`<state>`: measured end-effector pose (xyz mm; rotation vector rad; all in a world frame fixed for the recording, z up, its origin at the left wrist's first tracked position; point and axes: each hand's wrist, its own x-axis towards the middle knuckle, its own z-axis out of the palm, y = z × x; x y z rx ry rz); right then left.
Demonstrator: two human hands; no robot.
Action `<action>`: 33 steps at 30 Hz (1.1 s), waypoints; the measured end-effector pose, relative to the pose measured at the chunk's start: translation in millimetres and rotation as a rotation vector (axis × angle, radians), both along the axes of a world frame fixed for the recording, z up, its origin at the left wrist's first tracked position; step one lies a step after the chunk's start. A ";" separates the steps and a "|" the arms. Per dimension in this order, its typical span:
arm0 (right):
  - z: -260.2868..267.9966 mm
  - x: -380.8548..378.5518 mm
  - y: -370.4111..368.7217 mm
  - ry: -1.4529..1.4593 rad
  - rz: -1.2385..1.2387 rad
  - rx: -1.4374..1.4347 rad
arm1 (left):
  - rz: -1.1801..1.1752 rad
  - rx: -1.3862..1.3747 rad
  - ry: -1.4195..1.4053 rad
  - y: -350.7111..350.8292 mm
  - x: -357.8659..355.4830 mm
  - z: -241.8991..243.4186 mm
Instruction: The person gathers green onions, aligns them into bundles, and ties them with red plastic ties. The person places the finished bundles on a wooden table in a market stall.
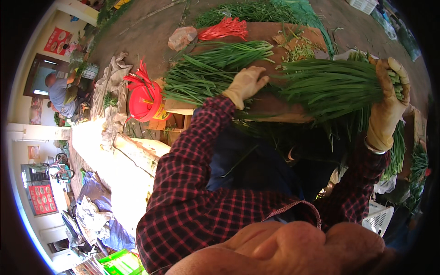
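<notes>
My right hand (392, 86), in a soiled pale glove, is closed around the pale stem ends of a thick bunch of garlic chives (333, 86). The long green leaves reach left over a low wooden table (275, 110). My left hand (247, 84), gloved too, is over the right edge of a pile of chives (197, 80) with its fingers slightly apart. Whether it touches the leaves cannot be made out. Behind that pile lies another bunch of chives (237, 53), stem ends to the right.
A stone (182, 37) and red plastic strips (225, 29) lie at the table's far left. A red bucket (144, 103) holds more strips. Trimmed bits (302, 50) litter the far right. More greens (251, 12) lie beyond. A white crate (376, 216) stands at right; another person (63, 92) is far left.
</notes>
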<state>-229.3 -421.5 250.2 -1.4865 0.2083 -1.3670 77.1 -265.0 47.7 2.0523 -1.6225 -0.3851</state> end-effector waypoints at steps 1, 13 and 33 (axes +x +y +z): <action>1.2 4.2 2.4 0.003 -0.008 -0.006 | 0.028 -0.010 -0.043 -9.7 -5.6 -1.1; -31.3 -6.9 14.6 0.304 -0.113 -0.003 | -0.396 0.483 -0.092 21.6 -12.9 38.0; -157.5 83.9 127.8 0.732 0.207 -0.584 | 0.021 -0.056 2.379 78.9 -133.5 16.5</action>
